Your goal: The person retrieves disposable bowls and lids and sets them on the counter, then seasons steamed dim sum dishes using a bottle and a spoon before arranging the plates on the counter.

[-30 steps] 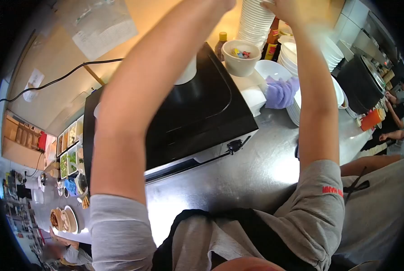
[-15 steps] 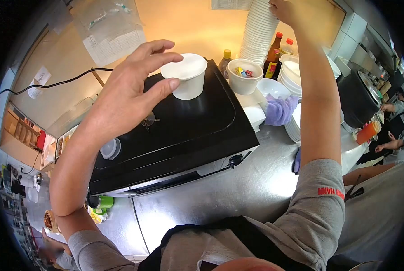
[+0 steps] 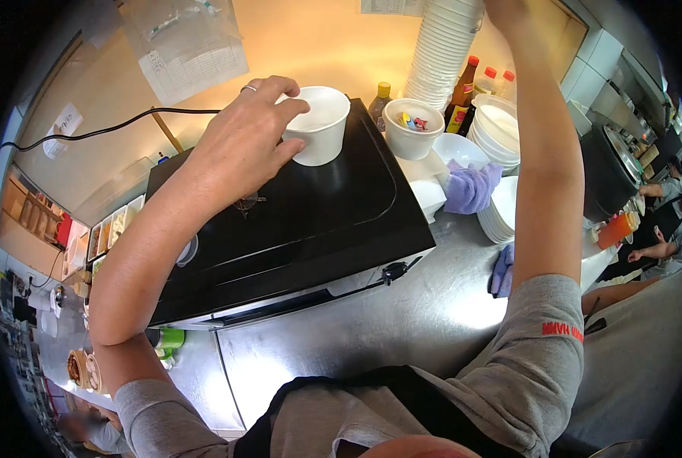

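Note:
A white paper bowl (image 3: 327,141) stands upright on the flat black top of an appliance (image 3: 333,217). My left hand (image 3: 242,141), with a ring on one finger, is at the bowl's left side, its fingers bent and apart. Thumb and fingertips overlap the rim and wall; whether they touch is unclear. At the top edge, my right hand (image 3: 509,9) is beside the top of a tall stack of nested white bowls (image 3: 439,57). Its fingers are mostly cut off by the frame. A second white bowl (image 3: 413,145) holds small colourful wrapped pieces.
Sauce bottles (image 3: 461,95), white bowls (image 3: 495,137) and a purple cloth (image 3: 471,187) are right of the appliance. A black cable (image 3: 112,126) runs at the left. Another person (image 3: 665,237) is at the far right, near an orange bottle (image 3: 618,229).
My left hand has turned and come down closer to the bowl. The bowl's inside shows more clearly now. My right hand has shifted right and up, partly out of view.

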### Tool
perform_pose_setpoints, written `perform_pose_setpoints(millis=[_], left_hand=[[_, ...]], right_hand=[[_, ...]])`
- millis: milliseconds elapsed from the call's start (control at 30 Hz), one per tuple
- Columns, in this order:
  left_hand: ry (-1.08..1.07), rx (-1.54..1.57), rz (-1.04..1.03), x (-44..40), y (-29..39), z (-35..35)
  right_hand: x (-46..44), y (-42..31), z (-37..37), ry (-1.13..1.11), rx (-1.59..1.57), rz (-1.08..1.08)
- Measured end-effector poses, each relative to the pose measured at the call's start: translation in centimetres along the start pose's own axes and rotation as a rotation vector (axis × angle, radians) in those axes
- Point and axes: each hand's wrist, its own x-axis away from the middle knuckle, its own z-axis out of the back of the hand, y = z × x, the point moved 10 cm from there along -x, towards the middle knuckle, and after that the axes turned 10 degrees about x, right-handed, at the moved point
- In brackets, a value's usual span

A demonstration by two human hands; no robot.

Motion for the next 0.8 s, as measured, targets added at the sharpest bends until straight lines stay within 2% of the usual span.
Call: perform_pose_setpoints(millis=[200, 300, 400, 567, 667, 800], left_hand=[[-0.019, 0.000, 0.004, 0.1, -1.1, -0.7], [0.081, -0.010, -0.058, 0.5, -1.2, -0.2], [0.134, -0.009, -0.045, 1.5, -1.5, 0.7], [0.128, 0.028, 0.011, 4.7, -1.5, 3.2], [0.149, 0.097, 0.046, 8.9, -0.1, 5.6], [0.150, 0.197, 0.084, 17.4, 2.8, 8.3]], right_hand=[[0.4, 1.2, 3.4, 0.232, -0.124, -0.106], [1.5, -1.7, 6.2, 0.401, -0.434, -0.024], [3.0, -8.9, 7.4, -0.031, -0.576, -0.013], [9.1, -18.8, 8.1, -0.264, -0.382, 0.270], [13.0, -25.7, 10.1, -0.239, -0.743, 0.651], [15.0, -28.8, 8.9, -0.414, -0.559, 0.694]])
